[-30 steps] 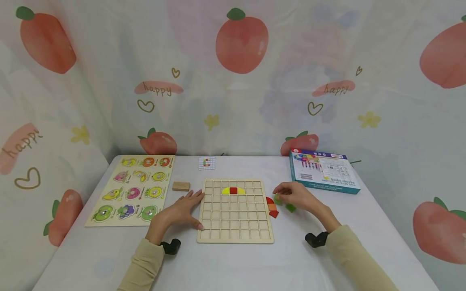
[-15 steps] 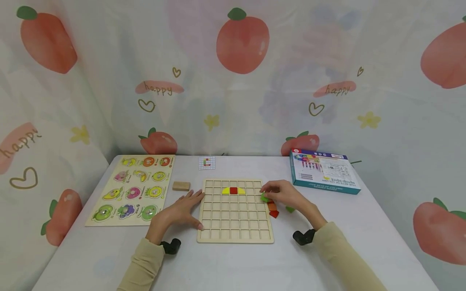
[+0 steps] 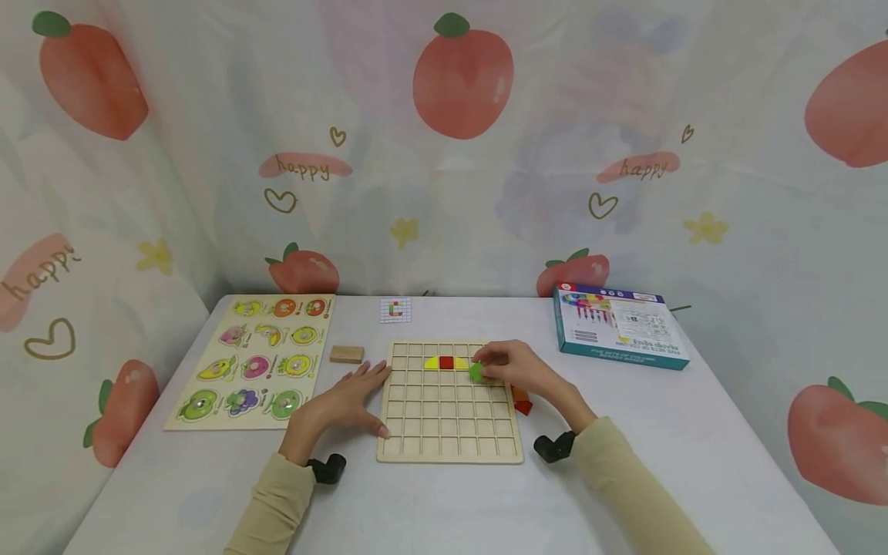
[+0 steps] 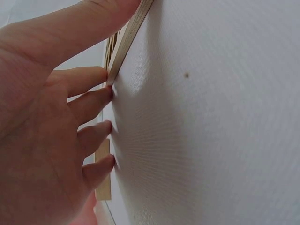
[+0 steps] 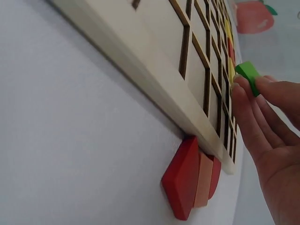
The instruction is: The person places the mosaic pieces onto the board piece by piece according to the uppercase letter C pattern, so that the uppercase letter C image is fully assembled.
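Over the wooden grid board (image 3: 430, 428), the right hand (image 3: 522, 370) pinches a green block (image 3: 475, 373) near a yellow piece (image 3: 461, 364) while the left hand (image 3: 341, 402), fingers apart, touches the board's left edge, a placing step, it seems, next calling for the block's careful alignment.

On the backdrop (image 3: 444, 208) facing me, "happy" is handwritten 3 times, the leftmost unclear at its last letter. On the box (image 3: 620, 327) at my right I make out "FIVE SETS OF COLUMN"; captions on the fruit board (image 3: 253, 362) are too small to read.
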The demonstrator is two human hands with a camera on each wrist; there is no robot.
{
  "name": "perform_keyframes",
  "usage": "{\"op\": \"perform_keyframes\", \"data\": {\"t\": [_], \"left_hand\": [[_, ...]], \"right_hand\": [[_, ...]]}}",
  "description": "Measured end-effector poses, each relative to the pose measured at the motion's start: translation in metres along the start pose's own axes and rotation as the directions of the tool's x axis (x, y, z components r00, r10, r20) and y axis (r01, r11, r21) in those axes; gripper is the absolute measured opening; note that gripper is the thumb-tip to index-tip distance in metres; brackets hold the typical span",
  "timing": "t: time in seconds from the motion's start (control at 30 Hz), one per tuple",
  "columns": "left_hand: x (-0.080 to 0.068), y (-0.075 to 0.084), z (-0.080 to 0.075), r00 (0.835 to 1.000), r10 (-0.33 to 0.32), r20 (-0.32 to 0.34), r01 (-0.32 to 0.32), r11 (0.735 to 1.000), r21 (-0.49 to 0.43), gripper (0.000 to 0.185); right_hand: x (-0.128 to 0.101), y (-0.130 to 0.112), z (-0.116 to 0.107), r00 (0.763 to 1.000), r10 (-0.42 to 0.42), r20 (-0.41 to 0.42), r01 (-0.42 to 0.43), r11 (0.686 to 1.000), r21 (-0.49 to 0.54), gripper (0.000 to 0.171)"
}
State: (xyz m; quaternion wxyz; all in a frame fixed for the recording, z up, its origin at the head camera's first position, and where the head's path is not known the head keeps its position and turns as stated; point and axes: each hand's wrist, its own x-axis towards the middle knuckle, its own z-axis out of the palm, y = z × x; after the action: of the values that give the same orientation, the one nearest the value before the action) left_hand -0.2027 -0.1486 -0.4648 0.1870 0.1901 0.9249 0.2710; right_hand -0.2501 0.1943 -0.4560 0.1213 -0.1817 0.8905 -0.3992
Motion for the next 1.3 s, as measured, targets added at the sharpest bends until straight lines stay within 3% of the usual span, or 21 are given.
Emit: {"op": "perform_keyframes", "data": {"t": [0.73,1.03,1.3], "left_hand": [[0.002,0.001,-0.003,1.000,-0.007,0.004,0.007,1.000,-0.015,0.111],[0.003,0.001,-0.002,1.000,-0.004,0.009,0.004,1.000,-0.015,0.110],[0.002,-0.001,-0.002,1.000,0.016,0.010,-0.016,1.000,-0.009,0.111]], "right_hand": [[0.024,-0.019,0.025,0.996,-0.044,0.081,0.038,0.997,0.072,0.031],[0.033,-0.026,0.034,0.996,-0.075,0.054,0.074,0.997,0.022,0.031],[0.038,-0.033,0.044,0.990,-0.115,0.077,0.117,0.993,-0.031,0.027]]}}
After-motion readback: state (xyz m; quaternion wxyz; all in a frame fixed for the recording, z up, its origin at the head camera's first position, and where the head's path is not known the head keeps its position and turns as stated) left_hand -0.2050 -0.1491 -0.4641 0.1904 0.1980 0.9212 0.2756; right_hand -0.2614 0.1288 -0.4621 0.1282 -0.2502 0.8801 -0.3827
